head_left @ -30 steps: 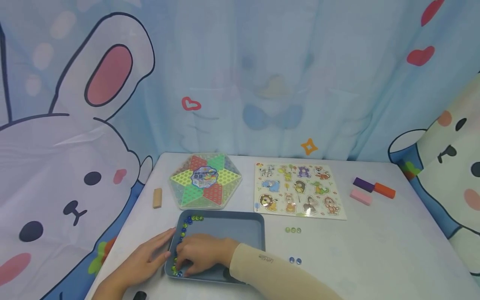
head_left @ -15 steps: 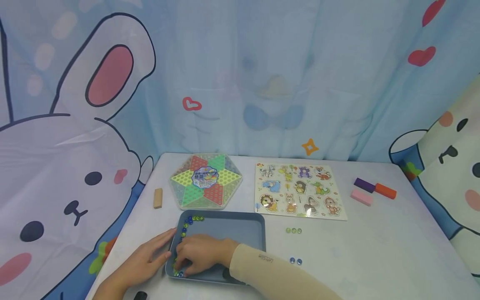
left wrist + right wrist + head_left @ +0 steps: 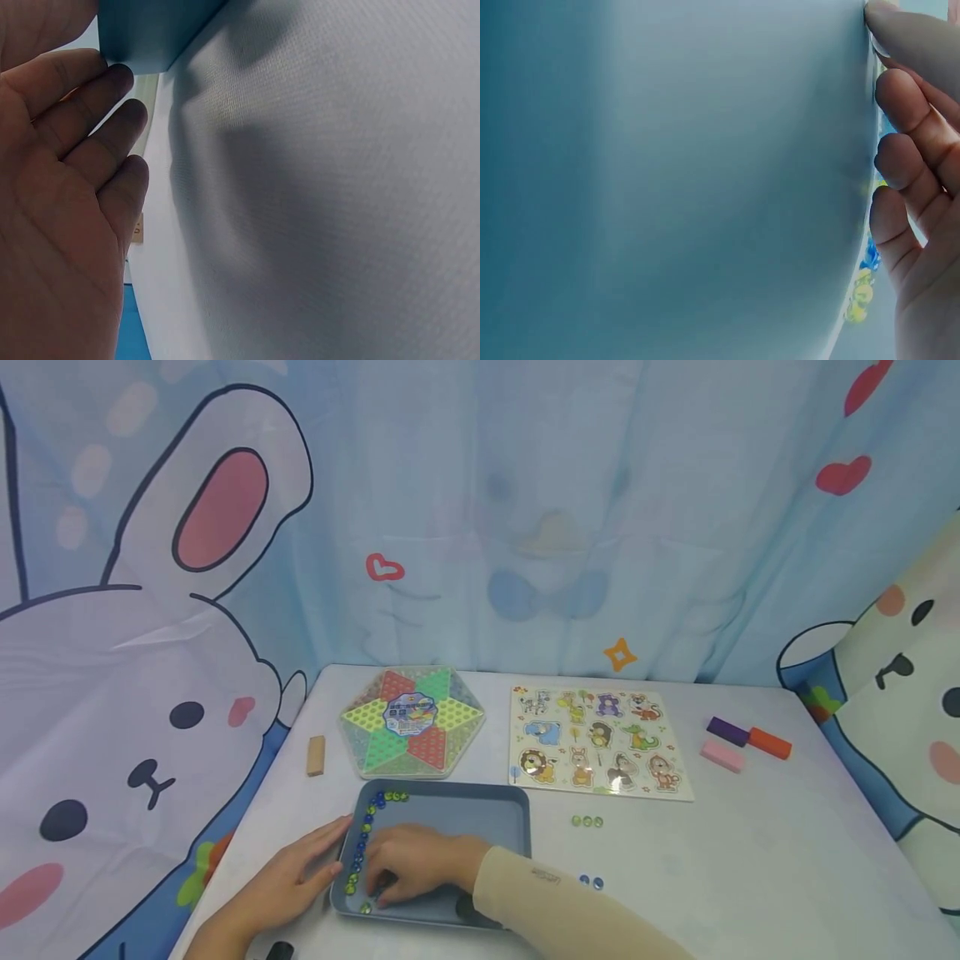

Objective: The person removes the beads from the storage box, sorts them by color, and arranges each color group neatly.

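Note:
A grey-blue tray (image 3: 472, 814) holds a line of green and blue marbles (image 3: 363, 837) along its left side, bending round the upper left corner. One green marble (image 3: 365, 907) lies apart near the lower left corner. My right hand (image 3: 423, 860) is inside the tray, right of that line, thumb and fingertips pinched together low over the tray floor. A bit of blue shows at the fingertips, seemingly a marble, mostly hidden. My left hand (image 3: 281, 885) rests against the tray's left outer wall, its fingers (image 3: 112, 142) extended and loosely bent.
Three green marbles (image 3: 587, 821) and two blue marbles (image 3: 591, 882) lie right of the tray. Behind stand a hexagonal star game board (image 3: 411, 722) and an animal puzzle (image 3: 600, 743). A wooden block (image 3: 315, 756) is at left, coloured blocks (image 3: 723, 754) at right.
My right hand has shifted slightly right, away from the line, uncovering more marbles. The blue marble at the lower left corner no longer shows there; a green one sits there. The left hand stays put.

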`<state>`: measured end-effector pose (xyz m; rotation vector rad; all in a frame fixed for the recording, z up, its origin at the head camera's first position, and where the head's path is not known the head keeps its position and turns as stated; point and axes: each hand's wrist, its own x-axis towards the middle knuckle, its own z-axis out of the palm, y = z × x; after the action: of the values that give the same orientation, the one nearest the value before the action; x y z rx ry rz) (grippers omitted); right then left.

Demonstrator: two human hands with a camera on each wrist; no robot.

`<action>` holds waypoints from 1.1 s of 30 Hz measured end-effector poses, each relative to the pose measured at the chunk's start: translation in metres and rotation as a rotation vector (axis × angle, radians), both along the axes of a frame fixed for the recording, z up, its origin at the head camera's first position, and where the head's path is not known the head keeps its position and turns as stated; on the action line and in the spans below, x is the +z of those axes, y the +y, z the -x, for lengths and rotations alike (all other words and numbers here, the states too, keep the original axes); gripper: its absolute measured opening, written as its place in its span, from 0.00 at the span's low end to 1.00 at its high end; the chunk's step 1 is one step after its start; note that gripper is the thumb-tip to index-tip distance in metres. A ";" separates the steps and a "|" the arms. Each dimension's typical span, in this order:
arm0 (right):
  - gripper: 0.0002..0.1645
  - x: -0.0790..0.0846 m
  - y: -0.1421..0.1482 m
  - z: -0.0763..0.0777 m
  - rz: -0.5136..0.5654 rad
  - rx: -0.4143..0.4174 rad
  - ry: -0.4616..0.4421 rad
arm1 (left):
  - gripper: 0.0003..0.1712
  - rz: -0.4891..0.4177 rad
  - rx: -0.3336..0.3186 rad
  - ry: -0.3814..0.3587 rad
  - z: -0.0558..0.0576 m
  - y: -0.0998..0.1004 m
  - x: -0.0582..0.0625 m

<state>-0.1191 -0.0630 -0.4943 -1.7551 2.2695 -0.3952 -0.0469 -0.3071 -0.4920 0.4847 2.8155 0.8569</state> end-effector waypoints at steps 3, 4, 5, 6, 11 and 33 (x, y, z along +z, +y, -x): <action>0.10 -0.001 0.007 0.001 0.007 -0.022 -0.010 | 0.35 -0.006 0.001 -0.026 0.000 0.000 0.000; 0.10 0.000 0.009 0.002 0.010 -0.029 -0.014 | 0.35 -0.011 0.002 -0.034 -0.001 0.000 0.000; 0.10 0.001 0.012 0.002 0.017 -0.036 -0.015 | 0.36 -0.015 0.003 -0.043 -0.001 0.001 0.000; 0.10 0.001 0.014 0.003 0.030 -0.043 -0.017 | 0.36 -0.013 0.002 -0.048 -0.001 0.001 0.001; 0.11 0.011 0.033 0.010 0.114 -0.103 -0.054 | 0.36 -0.016 -0.004 -0.055 0.000 0.001 0.003; 0.09 0.070 0.149 0.020 0.358 -0.419 0.002 | 0.37 0.011 0.005 -0.035 0.000 0.001 0.001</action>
<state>-0.1393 0.0855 -0.4246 -1.3962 2.6975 -0.9296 -0.0468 -0.3060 -0.4911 0.4571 2.7898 0.8417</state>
